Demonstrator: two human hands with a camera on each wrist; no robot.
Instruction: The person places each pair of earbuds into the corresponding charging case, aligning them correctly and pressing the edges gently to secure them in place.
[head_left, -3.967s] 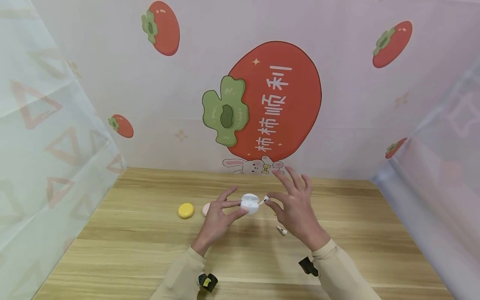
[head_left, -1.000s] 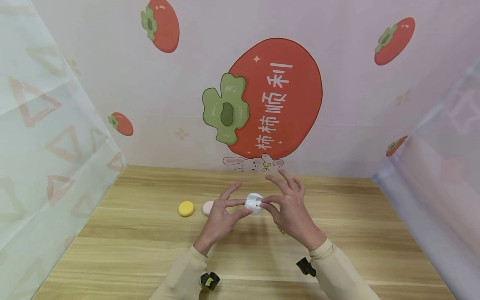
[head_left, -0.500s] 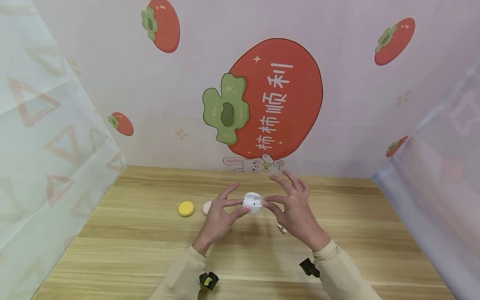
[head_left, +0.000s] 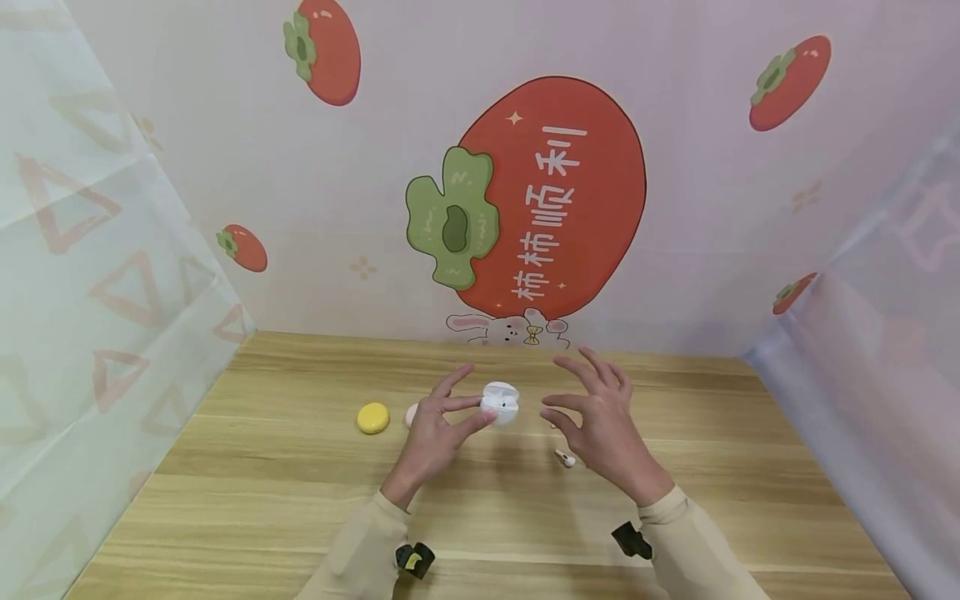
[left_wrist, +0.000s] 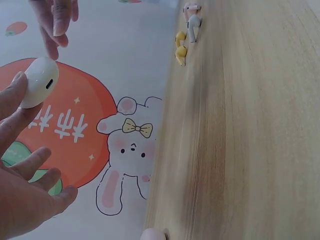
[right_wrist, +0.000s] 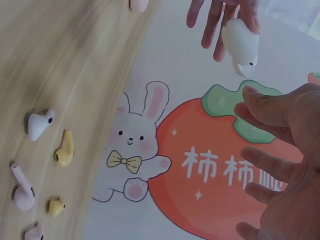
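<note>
The head camera looks forward and down from farthest back, across the table (head_left: 300, 508) to the wall (head_left: 697, 208). The wrist cameras look closely past the left hand (left_wrist: 27, 200) and right hand (right_wrist: 300, 170), both tipped sideways: table at right in the left view, at left in the right. Both share the case (left_wrist: 42, 82), earbuds (right_wrist: 37, 125) and rabbit (right_wrist: 131, 132).

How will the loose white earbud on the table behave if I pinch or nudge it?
The white earbud will probably feel stiff and light, since it looks small and hard-shelled. Its smooth surface may be slippery to pinch. With a rounded head and narrow stem, it would likely swivel rather than roll straight across the table.
</note>
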